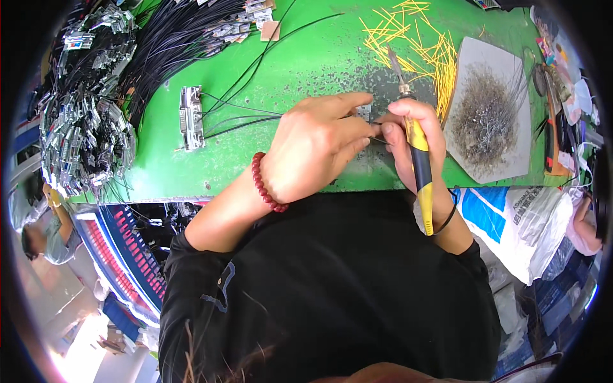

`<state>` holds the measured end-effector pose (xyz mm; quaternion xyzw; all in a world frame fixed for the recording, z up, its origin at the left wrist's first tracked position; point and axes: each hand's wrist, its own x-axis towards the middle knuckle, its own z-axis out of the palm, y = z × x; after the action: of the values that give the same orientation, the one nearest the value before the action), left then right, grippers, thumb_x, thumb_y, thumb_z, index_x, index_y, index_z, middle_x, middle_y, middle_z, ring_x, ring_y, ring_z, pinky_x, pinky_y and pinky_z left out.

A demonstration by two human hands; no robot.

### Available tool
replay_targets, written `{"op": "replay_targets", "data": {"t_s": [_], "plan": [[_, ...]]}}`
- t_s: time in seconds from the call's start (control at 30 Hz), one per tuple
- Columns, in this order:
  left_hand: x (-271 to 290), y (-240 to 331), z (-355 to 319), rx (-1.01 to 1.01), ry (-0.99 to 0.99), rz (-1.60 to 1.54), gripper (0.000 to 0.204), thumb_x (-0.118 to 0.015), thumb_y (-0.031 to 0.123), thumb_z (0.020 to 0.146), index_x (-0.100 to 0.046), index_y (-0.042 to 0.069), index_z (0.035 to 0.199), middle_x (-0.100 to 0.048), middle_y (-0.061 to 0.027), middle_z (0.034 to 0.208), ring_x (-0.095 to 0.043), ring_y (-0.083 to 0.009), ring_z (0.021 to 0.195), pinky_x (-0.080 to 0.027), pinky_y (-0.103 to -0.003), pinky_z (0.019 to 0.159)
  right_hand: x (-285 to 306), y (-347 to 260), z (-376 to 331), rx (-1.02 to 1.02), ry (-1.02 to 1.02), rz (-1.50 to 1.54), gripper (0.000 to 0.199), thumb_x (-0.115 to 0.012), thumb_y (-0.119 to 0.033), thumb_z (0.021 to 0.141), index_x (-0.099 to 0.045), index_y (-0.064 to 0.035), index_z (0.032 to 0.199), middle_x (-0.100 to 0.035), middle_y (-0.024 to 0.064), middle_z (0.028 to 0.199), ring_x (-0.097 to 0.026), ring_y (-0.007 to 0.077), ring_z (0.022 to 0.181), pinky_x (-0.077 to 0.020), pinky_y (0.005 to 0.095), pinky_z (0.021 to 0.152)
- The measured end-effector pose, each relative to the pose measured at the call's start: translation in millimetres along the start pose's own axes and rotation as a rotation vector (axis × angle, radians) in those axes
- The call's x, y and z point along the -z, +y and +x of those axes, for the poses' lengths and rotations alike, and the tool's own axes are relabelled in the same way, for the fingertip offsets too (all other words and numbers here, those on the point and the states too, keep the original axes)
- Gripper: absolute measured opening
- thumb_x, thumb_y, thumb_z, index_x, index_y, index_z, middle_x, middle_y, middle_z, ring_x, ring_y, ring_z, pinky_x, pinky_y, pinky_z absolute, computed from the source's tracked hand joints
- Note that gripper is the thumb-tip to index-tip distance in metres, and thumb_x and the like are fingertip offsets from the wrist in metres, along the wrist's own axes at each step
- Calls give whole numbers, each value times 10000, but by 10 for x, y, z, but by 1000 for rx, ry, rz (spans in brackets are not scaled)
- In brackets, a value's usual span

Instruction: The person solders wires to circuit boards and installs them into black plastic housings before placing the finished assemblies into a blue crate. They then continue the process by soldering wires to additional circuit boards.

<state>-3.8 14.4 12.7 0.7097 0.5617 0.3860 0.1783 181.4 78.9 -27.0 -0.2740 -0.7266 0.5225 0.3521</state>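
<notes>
Over the green work table [236, 172], my left hand [316, 137], with a red bead bracelet at the wrist, is closed on thin black wires [249, 116]. These wires run left under the hand to a silvery metal connector block [191, 118] lying on the table. A small metal piece [363, 110] shows just past my left fingertips, partly covered. My right hand [437, 137] holds a yellow-and-black soldering iron [422, 166], its tip pointing away from me. Right thumb and fingertips also meet a dark wire end close to the left fingers; the exact contact is hidden.
Yellow thin tubes [440, 73] lie scattered beyond the iron. At right sits a grey pad [468, 60] covered with dark residue. Black cables [169, 45] and a heap of metal connectors [89, 137] fill the left. A white bag [533, 223] is below the table's right edge.
</notes>
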Motion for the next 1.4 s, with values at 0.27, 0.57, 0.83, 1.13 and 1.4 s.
{"op": "replay_targets", "data": {"t_s": [0.27, 0.57, 0.83, 1.13, 1.4], "plan": [[-127, -15, -67, 173, -98, 48, 55, -665, 104, 798, -652, 83, 848, -589, -77, 759, -620, -296, 713, -501, -400, 592, 141, 65, -34, 289, 147, -146, 360, -684, 89, 784, -562, 3, 1112, -688, 131, 927, -688, 176, 823, -545, 282, 733], [-251, 22, -22, 36, 35, 51, 77, -687, 71, 770, -633, 68, 824, -616, -72, 780, -624, -277, 692, -505, -373, 585, 11, 46, -105, -116, 116, 232, 406, -654, 97, 809, -517, -18, 1173, -646, 93, 870, -661, 138, 791, -522, 245, 675], [-248, 18, -48, 110, 77, 56, 92, -701, -2, 760, -637, 21, 823, -627, -100, 775, -630, -273, 700, -512, -346, 611, -30, 135, -154, 138, 213, 89, 413, -662, 110, 807, -498, -8, 1167, -652, 124, 962, -699, 188, 863, -546, 259, 682], [-296, 50, -68, 118, 68, 36, 102, -713, 6, 751, -639, 27, 819, -629, -96, 784, -629, -275, 714, -513, -343, 621, -28, 119, -128, 56, 196, 120, 335, -642, 65, 851, -524, -7, 1156, -626, 92, 916, -691, 165, 828, -540, 253, 677], [-371, -122, -77, 53, 66, 248, 123, -725, 14, 732, -658, 40, 832, -653, -126, 934, -647, -287, 825, -532, -357, 705, 482, -129, -270, -201, 81, 56, 539, -526, -422, 959, -463, 6, 1281, -667, 128, 788, -554, 102, 620, -435, 221, 574]]}}
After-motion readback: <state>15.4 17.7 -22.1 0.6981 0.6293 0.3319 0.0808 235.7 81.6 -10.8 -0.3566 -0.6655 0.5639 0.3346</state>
